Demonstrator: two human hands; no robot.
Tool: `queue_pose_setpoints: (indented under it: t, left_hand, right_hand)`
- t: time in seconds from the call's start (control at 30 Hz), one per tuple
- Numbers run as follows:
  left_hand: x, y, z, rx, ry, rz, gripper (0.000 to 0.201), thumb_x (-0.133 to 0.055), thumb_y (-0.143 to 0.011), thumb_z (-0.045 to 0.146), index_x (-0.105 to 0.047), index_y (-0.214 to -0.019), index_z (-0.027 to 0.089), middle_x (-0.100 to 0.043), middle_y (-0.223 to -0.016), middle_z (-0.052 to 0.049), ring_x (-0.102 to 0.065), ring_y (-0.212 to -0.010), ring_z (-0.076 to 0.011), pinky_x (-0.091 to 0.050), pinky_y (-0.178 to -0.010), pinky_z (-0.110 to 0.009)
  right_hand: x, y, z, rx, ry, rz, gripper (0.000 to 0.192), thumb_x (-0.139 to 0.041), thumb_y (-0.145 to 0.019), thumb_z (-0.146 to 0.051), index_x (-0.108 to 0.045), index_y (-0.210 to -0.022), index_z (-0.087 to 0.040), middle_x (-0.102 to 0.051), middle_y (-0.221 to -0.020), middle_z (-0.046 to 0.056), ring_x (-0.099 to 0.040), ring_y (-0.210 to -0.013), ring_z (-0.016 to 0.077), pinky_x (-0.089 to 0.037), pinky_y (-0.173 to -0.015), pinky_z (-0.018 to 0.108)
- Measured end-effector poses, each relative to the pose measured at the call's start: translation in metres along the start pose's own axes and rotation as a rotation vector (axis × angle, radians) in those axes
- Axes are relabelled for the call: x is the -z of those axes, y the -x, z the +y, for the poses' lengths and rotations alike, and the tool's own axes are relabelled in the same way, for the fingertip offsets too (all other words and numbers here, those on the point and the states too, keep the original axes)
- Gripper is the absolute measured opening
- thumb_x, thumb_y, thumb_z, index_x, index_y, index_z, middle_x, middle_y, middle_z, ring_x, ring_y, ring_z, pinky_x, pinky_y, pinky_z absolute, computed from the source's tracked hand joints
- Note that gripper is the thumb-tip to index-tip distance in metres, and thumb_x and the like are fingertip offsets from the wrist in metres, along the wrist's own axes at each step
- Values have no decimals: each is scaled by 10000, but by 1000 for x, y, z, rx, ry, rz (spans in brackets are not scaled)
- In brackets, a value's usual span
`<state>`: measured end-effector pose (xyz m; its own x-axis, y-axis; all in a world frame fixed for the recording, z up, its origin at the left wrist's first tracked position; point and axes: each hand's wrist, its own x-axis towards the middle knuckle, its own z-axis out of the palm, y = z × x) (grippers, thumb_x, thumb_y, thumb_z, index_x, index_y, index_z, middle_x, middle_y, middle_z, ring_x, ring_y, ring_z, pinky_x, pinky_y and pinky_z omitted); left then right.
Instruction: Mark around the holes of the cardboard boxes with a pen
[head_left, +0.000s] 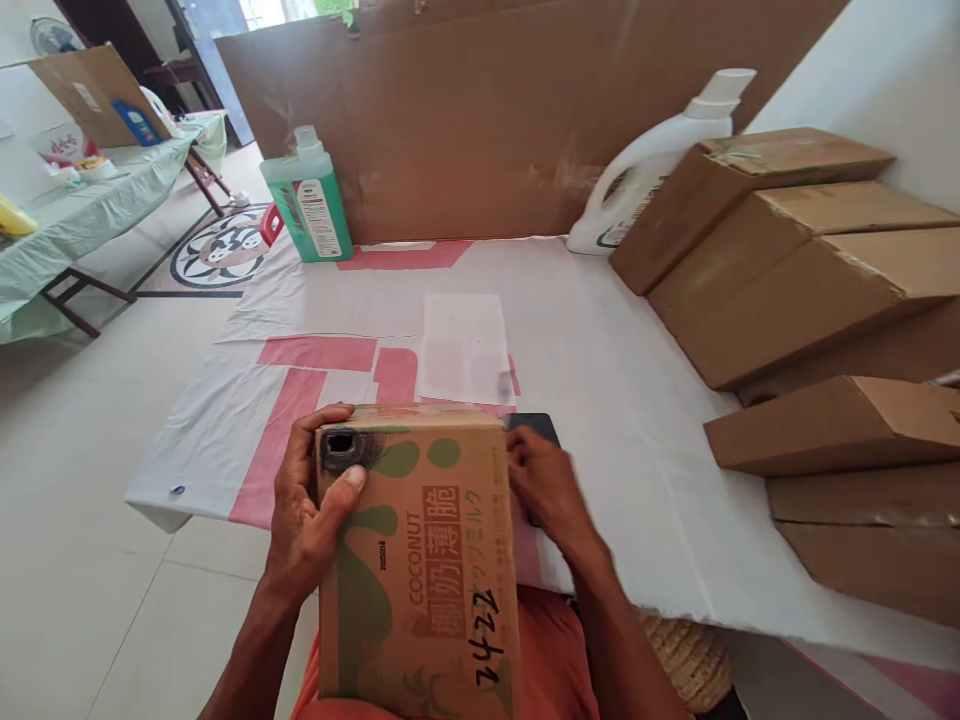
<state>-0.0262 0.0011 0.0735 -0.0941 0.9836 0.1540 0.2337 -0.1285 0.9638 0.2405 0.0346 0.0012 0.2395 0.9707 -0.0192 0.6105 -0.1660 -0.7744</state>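
A brown cardboard box (420, 560) printed with green shapes and the word COCONUT stands tilted before my body, "2422" handwritten on it. My left hand (315, 500) grips its upper left side, thumb on the front below a dark-edged hole (341, 443). At the upper right edge of the box, my right hand (544, 485) has its fingers curled in against the side; what they pinch, if anything, is hidden. Behind that hand a dark flat object (538, 428) shows in part. A pale sheet (465, 345) lies beyond the box.
Several cardboard boxes (795, 290) lean together on the right of the covered table (615, 400). A green liquid jug (307, 205) and a white jug (645, 170) stand before an upright cardboard panel (465, 120). Another covered table (112, 200) is at far left.
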Motion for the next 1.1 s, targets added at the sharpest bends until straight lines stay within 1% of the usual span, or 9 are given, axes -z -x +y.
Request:
queue_pose_setpoints:
  t: [0.07,0.13,0.2,0.27,0.33,0.43,0.5,0.73,1.1]
  left_hand:
    - [-3,0,3,-33,16,-37,437,-691,-927,389,-610,-1342,278,-640,-1375,-73,-663,-1150,-250,-571,-923,-335]
    - [-7,0,7,-63,31,-72,441,-686,-930,358,-599,-1355,278,-608,-1436,-76,-621,-1266,-273,-555,-968,-348]
    - [-12,0,11,-89,40,-116,448,-681,-936,330,-584,-1370,280,-592,-1454,-77,-558,-1373,-291,-520,-1048,-374]
    - [-16,0,16,-121,49,-153,459,-685,-931,299,-573,-1376,279,-588,-1444,-76,-530,-1408,-293,-480,-1108,-395]
    - [-20,0,21,-158,52,-176,482,-689,-913,259,-565,-1378,274,-584,-1428,-77,-534,-1401,-289,-452,-1140,-409]
    - [-22,2,26,-214,48,-195,560,-695,-863,192,-545,-1396,274,-573,-1419,-73,-514,-1423,-291,-406,-1194,-426]
    - [-22,2,27,-233,42,-196,602,-699,-843,170,-530,-1410,278,-563,-1420,-70,-491,-1446,-290,-381,-1221,-428]
    - [-23,3,30,-249,57,-225,616,-680,-841,160,-512,-1424,261,-535,-1449,-87,-461,-1478,-293,-356,-1257,-441]
    - [-23,1,31,-220,52,-231,697,-639,-761,99,-496,-1423,261,-526,-1439,-73,-473,-1453,-284,-367,-1237,-430]
  right_hand:
    - [25,-2,-9,-17,-113,192,176,-622,-909,-378,-573,-779,-270,-678,-643,6,-658,-549,216,-455,-568,329]
    - [48,6,-30,24,-419,500,158,-719,-865,-398,-617,-870,-277,-668,-670,-28,-643,-539,218,-473,-537,338]
    - [63,22,-59,143,-715,592,138,-784,-841,-324,-652,-871,-297,-634,-669,-50,-634,-541,215,-468,-500,343]
    - [65,44,-87,219,-856,473,47,-754,-885,-248,-733,-902,-287,-690,-713,-29,-657,-575,207,-510,-520,347]
    - [57,64,-106,251,-858,281,101,-718,-947,-217,-793,-987,-271,-763,-824,-2,-713,-653,199,-578,-597,339]
    - [39,79,-115,357,-791,30,196,-692,-1000,-177,-818,-1104,-285,-805,-964,11,-765,-790,183,-635,-723,308]
    - [32,79,-113,466,-755,-50,273,-681,-1000,-129,-814,-1161,-304,-813,-1008,2,-771,-852,174,-645,-776,293]
    - [33,71,-117,618,-573,-94,394,-653,-950,-13,-777,-1200,-291,-807,-1046,-20,-774,-968,151,-636,-848,240]
    - [32,66,-120,727,-397,-95,281,-653,-955,-15,-740,-1114,-230,-767,-966,-9,-749,-916,122,-605,-828,208]
